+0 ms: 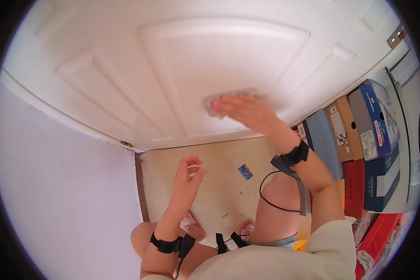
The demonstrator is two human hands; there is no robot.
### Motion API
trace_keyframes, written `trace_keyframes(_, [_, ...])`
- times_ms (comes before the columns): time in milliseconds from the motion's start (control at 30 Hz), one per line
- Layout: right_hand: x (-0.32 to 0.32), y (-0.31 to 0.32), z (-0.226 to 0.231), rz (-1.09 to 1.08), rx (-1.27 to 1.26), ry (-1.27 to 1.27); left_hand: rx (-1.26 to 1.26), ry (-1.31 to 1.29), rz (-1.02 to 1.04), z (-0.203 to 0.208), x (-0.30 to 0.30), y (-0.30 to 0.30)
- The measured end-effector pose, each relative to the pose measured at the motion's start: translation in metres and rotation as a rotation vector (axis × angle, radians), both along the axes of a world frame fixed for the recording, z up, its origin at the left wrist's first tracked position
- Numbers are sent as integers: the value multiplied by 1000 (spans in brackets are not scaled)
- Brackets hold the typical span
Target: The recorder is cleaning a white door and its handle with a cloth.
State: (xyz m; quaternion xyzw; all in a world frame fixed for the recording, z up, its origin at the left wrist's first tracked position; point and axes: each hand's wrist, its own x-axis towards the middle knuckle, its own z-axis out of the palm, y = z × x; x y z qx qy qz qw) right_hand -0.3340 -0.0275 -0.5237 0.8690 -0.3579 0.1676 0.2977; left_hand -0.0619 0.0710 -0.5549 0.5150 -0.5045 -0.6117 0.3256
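A white panelled door (224,56) stands in front of me. My right hand (248,111) lies with its fingers stretched across a greyish cloth (208,102), pressing it to the lower part of the door's middle panel. Most of the cloth is hidden under the fingers, and both are a little smeared by motion. My left hand (188,175) hangs in the air below the door panel, above the floor. Its fingers are loosely bent with a gap to the thumb, and nothing shows between them.
Stacked shoe boxes (347,130) and a glass-edged shelf (401,107) stand close on my right. A pale wall (70,177) runs along the left. On the tan floor (214,186) lie a small blue packet (245,172) and some crumbs. My bent knees are near both arms.
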Motion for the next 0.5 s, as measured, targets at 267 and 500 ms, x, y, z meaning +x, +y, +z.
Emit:
trace_keyframes(267, [55,-32,55,-141,-476,-571,3,-29,2,-6,2,-4])
trace_keyframes(500, [58,-5,-95,4,621,-239,6,-14,0,1,2,-2])
